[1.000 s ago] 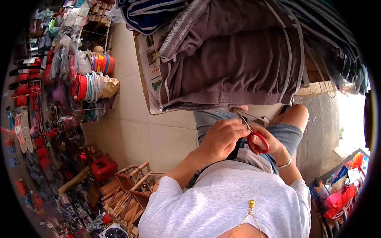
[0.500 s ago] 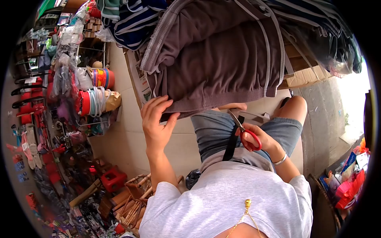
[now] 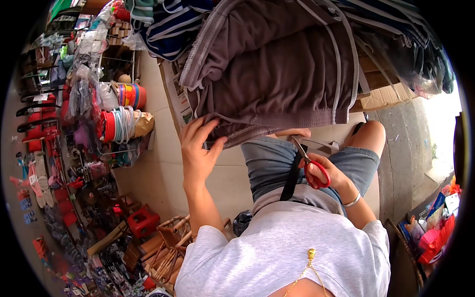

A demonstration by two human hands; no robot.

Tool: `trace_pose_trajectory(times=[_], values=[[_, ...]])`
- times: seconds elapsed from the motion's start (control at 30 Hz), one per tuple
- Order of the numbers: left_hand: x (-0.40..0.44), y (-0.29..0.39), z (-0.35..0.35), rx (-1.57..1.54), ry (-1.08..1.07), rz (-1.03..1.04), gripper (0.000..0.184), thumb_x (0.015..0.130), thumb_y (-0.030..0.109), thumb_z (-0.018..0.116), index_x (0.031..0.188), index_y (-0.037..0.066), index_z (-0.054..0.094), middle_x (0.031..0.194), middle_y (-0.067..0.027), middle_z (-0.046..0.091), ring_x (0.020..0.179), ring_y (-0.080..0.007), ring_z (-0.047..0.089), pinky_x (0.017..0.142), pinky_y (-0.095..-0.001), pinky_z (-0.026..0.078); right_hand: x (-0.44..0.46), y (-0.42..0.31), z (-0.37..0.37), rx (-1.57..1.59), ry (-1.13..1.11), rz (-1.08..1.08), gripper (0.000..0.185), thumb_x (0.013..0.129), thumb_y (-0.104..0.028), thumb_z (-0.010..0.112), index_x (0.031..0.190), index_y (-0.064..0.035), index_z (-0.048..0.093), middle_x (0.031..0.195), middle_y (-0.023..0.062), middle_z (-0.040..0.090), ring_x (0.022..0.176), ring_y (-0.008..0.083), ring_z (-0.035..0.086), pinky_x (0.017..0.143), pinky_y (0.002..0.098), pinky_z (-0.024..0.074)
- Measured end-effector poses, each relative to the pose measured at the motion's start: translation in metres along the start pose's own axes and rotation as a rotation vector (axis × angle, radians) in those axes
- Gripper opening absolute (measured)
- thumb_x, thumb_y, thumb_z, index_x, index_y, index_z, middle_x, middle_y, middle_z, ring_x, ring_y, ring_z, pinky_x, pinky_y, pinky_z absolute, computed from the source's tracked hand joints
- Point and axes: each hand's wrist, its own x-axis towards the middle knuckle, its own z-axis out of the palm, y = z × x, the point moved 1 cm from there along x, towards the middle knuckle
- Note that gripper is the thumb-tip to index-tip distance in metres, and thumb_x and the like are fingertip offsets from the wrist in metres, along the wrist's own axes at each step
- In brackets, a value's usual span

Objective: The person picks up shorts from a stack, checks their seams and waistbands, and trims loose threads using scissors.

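A brown garment (image 3: 287, 84) with pale piping and a gathered elastic band lies in a stack above my lap. At its lower left corner, my left hand (image 3: 200, 148) grips the edge of the band, fingers on top and thumb below. The fabric there is slightly lifted and folded. My right hand (image 3: 324, 173) holds red-handled scissors (image 3: 316, 171) over my thighs, blades pointing up and away toward the garment's lower edge. A black strap (image 3: 293, 180) hangs beside the scissors across my lap.
Striped blue clothes (image 3: 173, 29) are piled behind on the left. Under the garments are cardboard boxes (image 3: 386, 96). Shelves with hanging goods stand at left, near a red stool (image 3: 142, 221) and wooden items (image 3: 166, 255). A box of colourful packets (image 3: 435, 232) is at right.
The garment's lower left edge is opened out a little more under my left hand, showing more of the band's inner fold. The scissors remain in my right hand, nearly unmoved.
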Motion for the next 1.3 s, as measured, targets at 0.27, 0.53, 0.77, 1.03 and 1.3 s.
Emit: trace_pose_trajectory(times=[0.27, 0.53, 0.77, 1.03, 1.3], values=[[-0.001, 0.006, 0.005, -0.028, -0.069, 0.178, 0.03, 0.064, 0.017, 0.082, 0.088, 0.004, 0.068, 0.127, -0.0112, 0.058, 0.116, -0.0316, 0.052, 0.098, -0.0426, 0.037, 0.003, 0.0, 0.002, -0.053, 0.0, -0.011, 0.046, 0.094, -0.044, 0.057, 0.105, 0.0005, 0.054, 0.061, 0.0031, 0.052, 0.049, 0.0106, 0.051, 0.045, 0.023, 0.0421], [-0.003, 0.003, 0.015, 0.081, 0.019, 0.224, 0.012, 0.073, 0.01, 0.075, 0.079, 0.005, 0.065, 0.123, -0.0107, 0.06, 0.118, -0.0322, 0.051, 0.099, -0.0425, 0.037, 0.004, -0.005, 0.004, -0.059, 0.012, -0.004, 0.047, 0.094, -0.044, 0.057, 0.105, 0.0008, 0.054, 0.061, 0.0029, 0.052, 0.05, 0.0106, 0.052, 0.046, 0.0231, 0.0428], [-0.007, 0.003, 0.012, -0.131, -0.026, 0.133, 0.012, 0.085, 0.015, 0.064, 0.08, 0.006, 0.059, 0.13, -0.0128, 0.055, 0.121, -0.033, 0.047, 0.105, -0.0448, 0.03, 0.004, 0.001, 0.001, -0.031, 0.037, -0.019, 0.045, 0.095, -0.043, 0.055, 0.104, 0.0009, 0.054, 0.062, 0.0025, 0.052, 0.051, 0.0109, 0.052, 0.046, 0.0233, 0.043], [-0.013, -0.001, 0.003, -0.386, -0.148, 0.04, 0.011, 0.087, 0.014, 0.062, 0.081, 0.006, 0.058, 0.138, -0.0186, 0.048, 0.13, -0.0361, 0.04, 0.108, -0.0446, 0.025, 0.005, 0.002, 0.001, -0.017, 0.058, -0.029, 0.044, 0.095, -0.043, 0.056, 0.104, 0.0006, 0.055, 0.063, 0.0021, 0.052, 0.051, 0.0107, 0.053, 0.046, 0.0233, 0.0435], [-0.017, 0.065, 0.005, -0.249, -0.134, 0.352, 0.013, 0.084, 0.018, 0.066, 0.077, 0.01, 0.058, 0.129, -0.0153, 0.056, 0.127, -0.0327, 0.045, 0.11, -0.0483, 0.023, 0.004, 0.004, 0.001, -0.046, 0.094, 0.021, 0.044, 0.095, -0.042, 0.055, 0.107, 0.0006, 0.055, 0.062, 0.0, 0.054, 0.053, 0.0086, 0.052, 0.05, 0.0215, 0.0423]])
